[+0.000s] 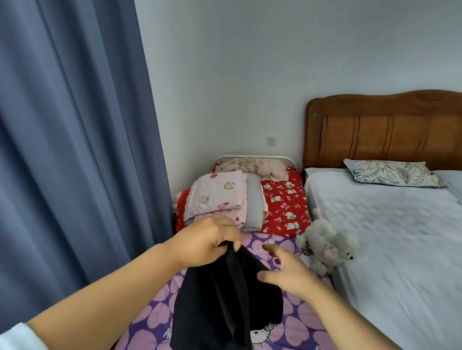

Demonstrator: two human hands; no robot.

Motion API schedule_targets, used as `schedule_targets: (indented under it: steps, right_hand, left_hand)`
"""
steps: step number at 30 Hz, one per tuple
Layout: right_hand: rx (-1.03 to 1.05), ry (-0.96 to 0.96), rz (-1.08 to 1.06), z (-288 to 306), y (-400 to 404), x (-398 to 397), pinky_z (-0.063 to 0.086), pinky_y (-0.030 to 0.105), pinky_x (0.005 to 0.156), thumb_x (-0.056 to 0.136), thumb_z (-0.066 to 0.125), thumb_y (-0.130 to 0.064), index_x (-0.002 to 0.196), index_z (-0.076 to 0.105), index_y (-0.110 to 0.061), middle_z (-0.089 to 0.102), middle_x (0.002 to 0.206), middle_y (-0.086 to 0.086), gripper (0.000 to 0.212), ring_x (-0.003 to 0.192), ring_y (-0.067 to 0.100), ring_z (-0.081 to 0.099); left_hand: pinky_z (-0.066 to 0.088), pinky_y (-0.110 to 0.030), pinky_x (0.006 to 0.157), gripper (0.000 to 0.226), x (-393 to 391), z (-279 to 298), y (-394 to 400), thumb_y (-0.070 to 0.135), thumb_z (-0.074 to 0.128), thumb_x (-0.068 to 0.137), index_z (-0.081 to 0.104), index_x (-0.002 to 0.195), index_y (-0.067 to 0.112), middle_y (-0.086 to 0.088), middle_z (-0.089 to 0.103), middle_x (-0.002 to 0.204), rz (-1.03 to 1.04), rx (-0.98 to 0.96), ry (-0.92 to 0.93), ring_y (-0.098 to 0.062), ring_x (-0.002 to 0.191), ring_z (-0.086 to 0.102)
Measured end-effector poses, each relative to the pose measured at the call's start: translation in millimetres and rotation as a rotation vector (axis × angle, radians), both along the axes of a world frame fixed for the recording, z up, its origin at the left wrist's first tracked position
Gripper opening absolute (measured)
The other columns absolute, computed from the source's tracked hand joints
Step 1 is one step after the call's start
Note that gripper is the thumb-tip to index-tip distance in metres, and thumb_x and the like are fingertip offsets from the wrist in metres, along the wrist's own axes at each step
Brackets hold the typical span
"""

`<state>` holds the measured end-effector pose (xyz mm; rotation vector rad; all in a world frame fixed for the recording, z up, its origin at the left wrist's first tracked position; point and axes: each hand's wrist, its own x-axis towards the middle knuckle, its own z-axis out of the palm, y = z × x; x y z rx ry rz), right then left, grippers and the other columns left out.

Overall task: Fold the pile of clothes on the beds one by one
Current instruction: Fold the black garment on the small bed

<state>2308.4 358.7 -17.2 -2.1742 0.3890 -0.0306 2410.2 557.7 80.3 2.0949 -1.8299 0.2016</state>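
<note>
Open purple heart sheet (301, 318) right of hanging black garment (216, 303). Curtain (64, 137) crowds the left side. Folded stack (217, 198) blocks the far end (plush toy (325, 244) at the larger bed's (409, 240) edge).

Folded bedding (217, 198) lies behind the hands (246, 259), plush toy (325, 243) right.

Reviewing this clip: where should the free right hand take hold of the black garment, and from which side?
Likely the top edge of the black garment, beside the left hand pinching its corner. The cloth hangs bunched from there, so the right hand coming from the right could spread it.
</note>
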Motion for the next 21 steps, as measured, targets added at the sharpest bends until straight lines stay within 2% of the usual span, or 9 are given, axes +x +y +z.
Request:
schedule_targets:
  steps: [2, 4, 6, 9, 12, 14, 16, 19, 21]
  right_hand:
    - [-0.046, 0.02, 0.022, -4, 4, 6, 0.035, 0.032, 0.108, 0.076, 0.075, -0.031, 0.142, 0.038, -0.03, 0.041, 0.138, -0.005, 0.076, 0.132, 0.016, 0.038]
    - [-0.181, 0.035, 0.034, -9, 5, 12, 0.041, 0.029, 0.097, 0.083, 0.069, -0.029, 0.122, 0.056, -0.028, 0.052, 0.12, -0.006, 0.041, 0.118, 0.017, 0.051]
    - [-0.26, 0.017, -0.028, -10, 5, 14, 0.045, 0.029, 0.08, 0.09, 0.06, -0.025, 0.089, 0.06, -0.024, 0.057, 0.09, -0.007, 0.001, 0.094, 0.018, 0.059]
    - [-0.057, -0.157, -0.195, -1, 3, 17, 0.042, 0.031, 0.065, 0.095, 0.052, -0.014, 0.07, 0.051, -0.022, 0.053, 0.069, -0.004, 0.026, 0.068, 0.015, 0.052]
    - [-0.091, -0.297, -0.208, 22, 11, 23, 0.043, 0.03, 0.069, 0.096, 0.05, -0.014, 0.087, 0.061, -0.015, 0.061, 0.079, 0.003, 0.014, 0.077, 0.02, 0.056]
    - [-0.116, -0.346, -0.103, 40, 19, 27, 0.042, 0.025, 0.066, 0.095, 0.052, -0.014, 0.088, 0.063, -0.015, 0.063, 0.079, 0.0, 0.014, 0.074, 0.012, 0.056]
    - [-0.141, -0.389, 0.023, 58, 29, 30, 0.043, 0.022, 0.067, 0.094, 0.054, -0.013, 0.088, 0.067, -0.018, 0.065, 0.079, -0.006, 0.014, 0.074, 0.006, 0.058]
    - [-0.056, -0.453, 0.1, 81, 34, 30, 0.05, 0.018, 0.075, 0.089, 0.061, -0.009, 0.09, 0.073, -0.017, 0.072, 0.084, -0.006, 0.015, 0.081, 0.008, 0.065]
    - [0.06, -0.495, 0.095, 92, 24, 24, 0.049, 0.017, 0.077, 0.084, 0.068, -0.012, 0.085, 0.073, -0.024, 0.072, 0.085, -0.01, 0.013, 0.083, 0.003, 0.065]
  left_hand:
    - [0.043, -0.019, 0.082, 0.026, -2, 8, 4, -0.012, 0.057, 0.075, 0.068, 0.087, 0.008, 0.008, 0.06, 0.089, 0.003, -0.076, 0.072, -0.003, 0.084, 0.052]
    - [0.045, -0.017, 0.085, 0.025, -2, 13, 10, -0.01, 0.055, 0.077, 0.068, 0.088, 0.008, 0.011, 0.061, 0.089, 0.014, -0.116, 0.182, 0.001, 0.085, 0.055]
    - [0.042, -0.013, 0.085, 0.022, 1, 16, 18, -0.002, 0.052, 0.083, 0.068, 0.09, 0.011, 0.014, 0.063, 0.089, 0.077, -0.071, 0.338, 0.003, 0.087, 0.056]
    - [0.039, -0.015, 0.078, 0.022, 15, 10, 30, 0.021, 0.051, 0.093, 0.071, 0.088, 0.02, 0.019, 0.058, 0.082, 0.269, 0.099, 0.44, 0.003, 0.08, 0.052]
    - [0.041, -0.02, 0.082, 0.021, 25, -6, 32, 0.04, 0.061, 0.087, 0.069, 0.102, 0.028, 0.017, 0.052, 0.094, 0.421, 0.18, 0.293, 0.0, 0.087, 0.049]
    - [0.039, -0.021, 0.097, 0.052, 20, -17, 22, 0.047, 0.067, 0.081, 0.054, 0.128, 0.032, 0.016, 0.049, 0.119, 0.424, 0.195, 0.334, -0.002, 0.111, 0.047]
    - [0.034, -0.015, 0.104, 0.077, 1, -24, 1, 0.043, 0.076, 0.074, 0.038, 0.14, 0.032, 0.022, 0.045, 0.13, 0.358, 0.106, 0.545, 0.006, 0.122, 0.041]
    - [0.049, -0.026, 0.094, 0.044, -18, -35, -32, 0.023, 0.076, 0.078, 0.059, 0.118, 0.019, 0.007, 0.066, 0.113, 0.406, -0.17, 0.827, -0.005, 0.103, 0.061]
    - [0.055, -0.031, 0.073, 0.012, -21, -34, -44, 0.02, 0.067, 0.087, 0.068, 0.094, 0.01, -0.008, 0.072, 0.091, 0.503, -0.288, 0.982, -0.012, 0.077, 0.067]
